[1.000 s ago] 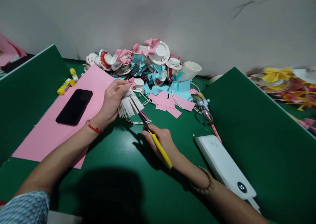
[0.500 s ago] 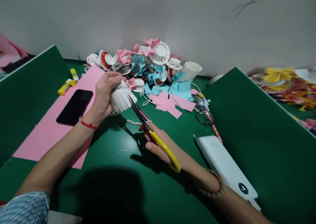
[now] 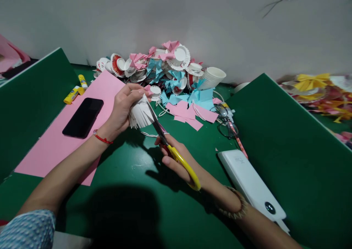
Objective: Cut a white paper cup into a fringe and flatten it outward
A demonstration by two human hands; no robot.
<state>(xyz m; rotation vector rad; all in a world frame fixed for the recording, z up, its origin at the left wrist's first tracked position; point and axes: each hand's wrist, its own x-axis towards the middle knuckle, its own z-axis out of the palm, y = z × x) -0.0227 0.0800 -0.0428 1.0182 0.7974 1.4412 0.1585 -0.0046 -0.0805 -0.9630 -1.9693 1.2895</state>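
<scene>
My left hand (image 3: 124, 104) grips a white paper cup (image 3: 140, 113) whose side is cut into many thin strips, like a fringe. The cup is tilted, and the fingers hide part of it. Yellow-handled scissors (image 3: 181, 161) are in my right hand (image 3: 176, 157), with thumb and fingers at the handles. Their dark blades (image 3: 156, 123) point up and left and meet the cup's right edge, among the strips. Below the blades a white string (image 3: 151, 134) lies on the green table (image 3: 132, 168).
Behind my hands is a heap of cut paper-cup crafts (image 3: 154, 67), beside stacked cups (image 3: 213, 78). Pink sheet (image 3: 52, 146), phone (image 3: 83, 118) and glue sticks (image 3: 73, 94) lie left. Glasses (image 3: 227, 124) and a white power bank (image 3: 250, 183) lie right, between green dividers (image 3: 297, 150).
My left hand has moved slightly right with the cup, so the scissor blades now reach further into its edge. My right hand has stayed nearly in place.
</scene>
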